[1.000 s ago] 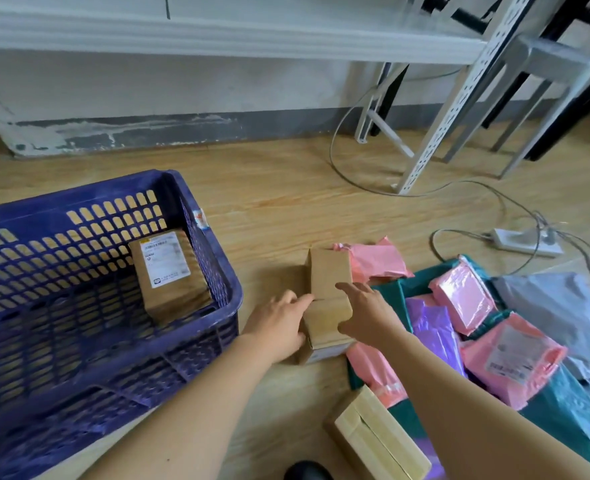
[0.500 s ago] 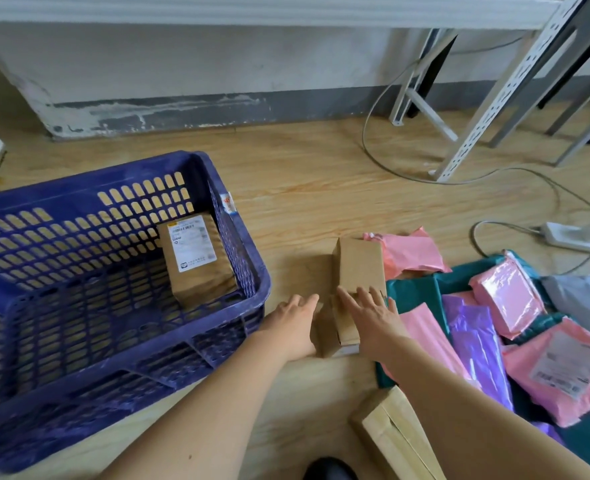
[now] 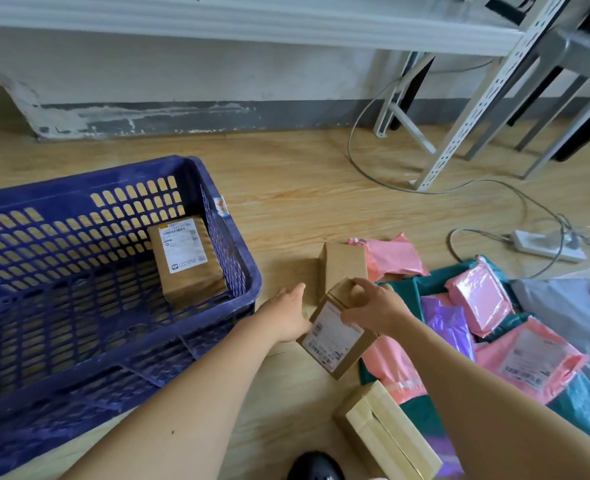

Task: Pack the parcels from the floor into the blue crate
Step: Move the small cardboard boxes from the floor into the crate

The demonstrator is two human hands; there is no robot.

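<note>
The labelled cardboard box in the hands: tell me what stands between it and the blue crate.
Only the crate's own near right wall lies between them. The labelled cardboard box, held by the right hand and left hand, must rise over that rim. Inside the blue crate, one brown parcel fills the far right corner.
</note>
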